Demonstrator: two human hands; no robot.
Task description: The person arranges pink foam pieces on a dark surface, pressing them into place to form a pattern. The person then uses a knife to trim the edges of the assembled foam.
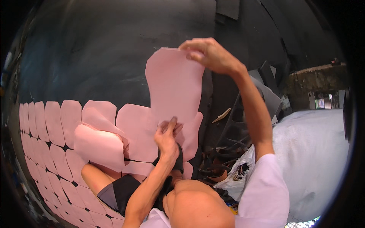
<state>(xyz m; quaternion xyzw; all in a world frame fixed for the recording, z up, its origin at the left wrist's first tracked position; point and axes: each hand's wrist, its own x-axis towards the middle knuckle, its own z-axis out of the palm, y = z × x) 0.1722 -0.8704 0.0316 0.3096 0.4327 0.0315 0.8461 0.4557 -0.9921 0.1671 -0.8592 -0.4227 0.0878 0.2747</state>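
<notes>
A pink cut sheet piece [175, 81], waisted with clipped corners, is stretched out in front of me over the dark surface. Its far right corner is pinched in my right hand [211, 55], which is slightly blurred. At the near end of the same piece, my left hand [167, 136] has its fingers closed at the edge; the edge itself is partly hidden by them. Beneath and beside it lie more flat pink pieces [133, 129]. To the left of my left hand rests a loose stack of pink pieces [99, 144], skewed on top of the laid ones.
Rows of pink pieces [53, 121] cover the lower left, with small dark gaps between them. A dark sheet [95, 57] spreads across the far side. Dark offcuts [232, 129] pile up at the right, beside a large white sack [311, 159]. My bent knees are close below.
</notes>
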